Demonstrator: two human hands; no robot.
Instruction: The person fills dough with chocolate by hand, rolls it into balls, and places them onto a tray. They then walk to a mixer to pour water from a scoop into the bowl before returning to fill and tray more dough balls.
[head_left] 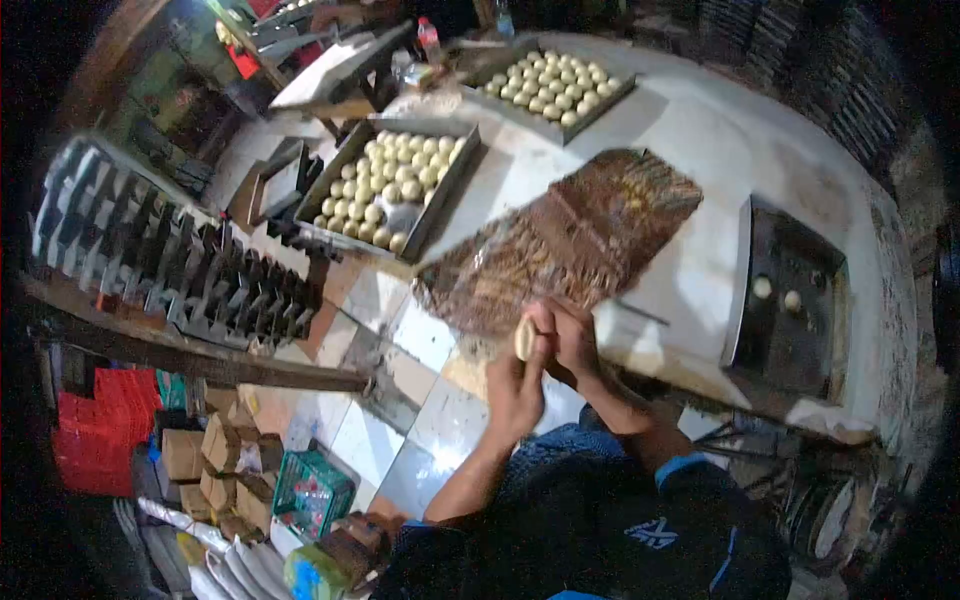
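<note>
My left hand (515, 396) is closed on a small pale piece of dough (525, 338), held upright between thumb and fingers. Pressed close beside it, my right hand (568, 345) has curled fingers that meet the dough at its top edge; its palm is hidden. Both hands are above the near edge of the table. Just beyond them a brown, rough-textured slab of paste (560, 235) lies across the table. To the right, a dark tray (800, 345) holds two pale dough balls.
A tray (440, 225) full of pale dough balls stands to the left, and a second full tray (610, 95) is farther back. Stacked metal trays or moulds (170, 260) are at far left. A green crate (315, 490), cardboard boxes (220, 440) and red crates (105, 430) are lower left.
</note>
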